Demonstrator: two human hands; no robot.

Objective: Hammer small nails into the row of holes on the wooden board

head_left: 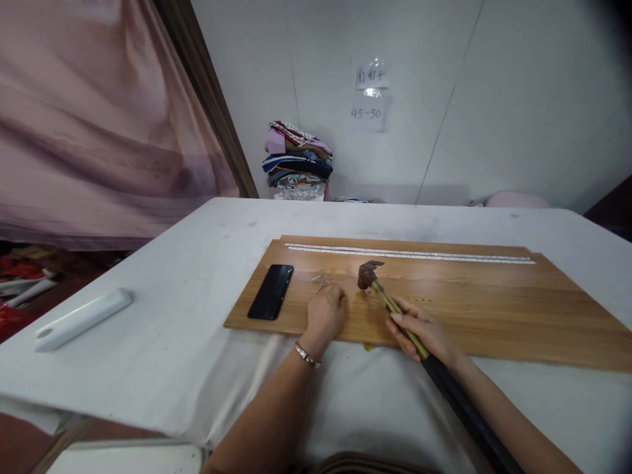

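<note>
My right hand is wrapped round the yellow-green handle of a claw hammer. The rusty hammer head rests on a long wooden board. My left hand lies on the board as a loose fist, fingers curled under; what they pinch is hidden. A bracelet sits on that wrist. Several loose nails lie just beyond the left hand. The hammer head is a little to the right of the left hand's fingertips.
A black phone lies on the board's left end. A silvery strip runs along the board's far edge. A white bar-shaped object lies on the white tablecloth at left. Folded clothes are stacked by the wall.
</note>
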